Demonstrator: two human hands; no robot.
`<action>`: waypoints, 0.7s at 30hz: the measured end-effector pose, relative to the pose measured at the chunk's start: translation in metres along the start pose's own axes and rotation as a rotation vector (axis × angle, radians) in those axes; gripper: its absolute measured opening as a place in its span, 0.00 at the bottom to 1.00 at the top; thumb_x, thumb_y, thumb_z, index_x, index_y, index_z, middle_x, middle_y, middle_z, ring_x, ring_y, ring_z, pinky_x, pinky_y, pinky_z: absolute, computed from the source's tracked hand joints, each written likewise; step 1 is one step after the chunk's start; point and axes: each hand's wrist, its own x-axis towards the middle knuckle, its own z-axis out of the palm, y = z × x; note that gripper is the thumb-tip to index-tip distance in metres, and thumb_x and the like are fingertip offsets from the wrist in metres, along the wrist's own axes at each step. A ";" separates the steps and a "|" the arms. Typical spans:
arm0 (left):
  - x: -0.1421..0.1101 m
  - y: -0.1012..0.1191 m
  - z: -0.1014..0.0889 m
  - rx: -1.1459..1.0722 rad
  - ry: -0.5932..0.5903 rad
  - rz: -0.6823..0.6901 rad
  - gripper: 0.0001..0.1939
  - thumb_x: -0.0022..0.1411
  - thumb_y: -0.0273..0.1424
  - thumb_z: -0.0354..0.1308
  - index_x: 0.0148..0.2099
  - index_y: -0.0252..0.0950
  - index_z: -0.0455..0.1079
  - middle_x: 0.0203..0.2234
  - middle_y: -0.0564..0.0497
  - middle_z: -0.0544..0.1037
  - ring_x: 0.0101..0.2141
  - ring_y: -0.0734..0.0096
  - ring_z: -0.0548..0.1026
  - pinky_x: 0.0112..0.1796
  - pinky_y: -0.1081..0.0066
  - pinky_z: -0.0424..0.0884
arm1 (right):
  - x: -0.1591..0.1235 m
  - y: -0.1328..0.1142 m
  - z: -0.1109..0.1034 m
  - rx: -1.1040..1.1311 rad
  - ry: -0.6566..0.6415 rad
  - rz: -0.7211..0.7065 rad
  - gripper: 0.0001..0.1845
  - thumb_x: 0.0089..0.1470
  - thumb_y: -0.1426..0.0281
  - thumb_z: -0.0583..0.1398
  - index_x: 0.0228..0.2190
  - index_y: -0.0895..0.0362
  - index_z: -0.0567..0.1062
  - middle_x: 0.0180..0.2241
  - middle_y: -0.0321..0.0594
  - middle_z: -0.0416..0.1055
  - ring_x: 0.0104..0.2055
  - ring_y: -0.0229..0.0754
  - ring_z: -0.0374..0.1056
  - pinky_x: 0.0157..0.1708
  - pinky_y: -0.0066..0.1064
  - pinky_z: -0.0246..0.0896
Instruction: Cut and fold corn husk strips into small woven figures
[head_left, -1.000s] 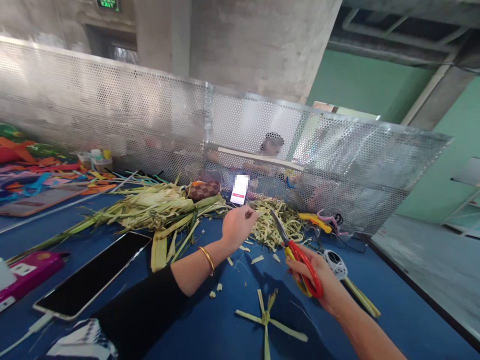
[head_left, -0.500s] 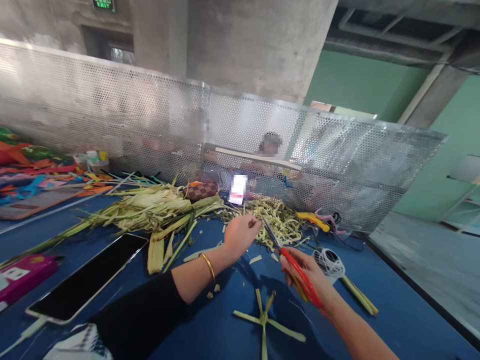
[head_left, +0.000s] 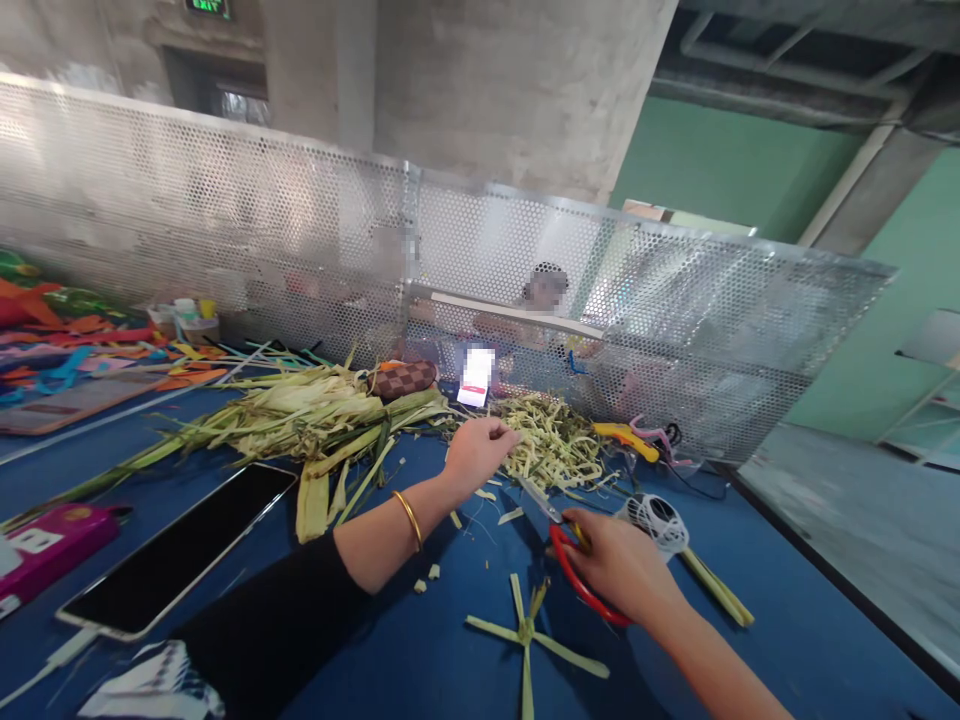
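Note:
My left hand (head_left: 480, 456), a gold bangle at its wrist, is closed in a pinch at the front of a pile of curled pale-green strips (head_left: 559, 440). Whatever its fingers hold is too small or hidden to make out. Red-and-yellow-handled scissors (head_left: 576, 580) are in my right hand (head_left: 622, 562), their blades pointing up and left toward the left fingertips without touching them. Below both hands, a star-shaped piece of crossed green strips (head_left: 526, 632) lies flat on the blue table (head_left: 375, 660). Small pale scraps (head_left: 434, 571) are scattered beside my left forearm.
Dry corn husks (head_left: 315, 420) are heaped on the left, behind a black-screened phone (head_left: 180, 550). A lit phone (head_left: 475, 378) leans on the perforated metal screen (head_left: 300, 230). On the right are a yellow tool (head_left: 626, 440) and a white netted object (head_left: 654, 522).
The scissors have swung lower and turned in my right hand, their blades dropping away from the left fingertips. My left hand stays pinched in nearly the same place.

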 end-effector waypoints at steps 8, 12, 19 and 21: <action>-0.005 0.018 -0.006 -0.017 -0.100 0.082 0.17 0.51 0.44 0.60 0.25 0.33 0.74 0.17 0.55 0.69 0.22 0.76 0.64 0.24 0.76 0.56 | -0.009 -0.001 -0.006 -0.170 -0.081 -0.026 0.14 0.53 0.68 0.56 0.41 0.56 0.75 0.31 0.49 0.78 0.35 0.53 0.74 0.30 0.34 0.59; -0.016 0.034 -0.007 0.061 -0.242 0.128 0.15 0.50 0.42 0.62 0.25 0.34 0.75 0.18 0.55 0.72 0.23 0.76 0.66 0.24 0.76 0.56 | -0.005 0.007 -0.014 0.320 0.258 -0.017 0.16 0.57 0.61 0.53 0.38 0.55 0.76 0.35 0.46 0.78 0.35 0.48 0.73 0.35 0.36 0.63; -0.035 0.050 0.000 0.218 -0.413 0.178 0.08 0.52 0.35 0.59 0.27 0.37 0.77 0.20 0.55 0.75 0.25 0.75 0.69 0.24 0.76 0.55 | -0.001 -0.004 -0.015 1.085 0.114 0.047 0.18 0.43 0.55 0.63 0.30 0.57 0.76 0.22 0.36 0.72 0.26 0.40 0.68 0.29 0.32 0.64; -0.034 0.048 0.000 0.231 -0.418 0.187 0.09 0.52 0.36 0.59 0.27 0.37 0.77 0.20 0.55 0.75 0.25 0.75 0.69 0.24 0.76 0.55 | -0.002 -0.005 -0.017 1.128 0.102 0.052 0.17 0.42 0.56 0.64 0.27 0.58 0.76 0.20 0.35 0.71 0.25 0.39 0.67 0.30 0.31 0.64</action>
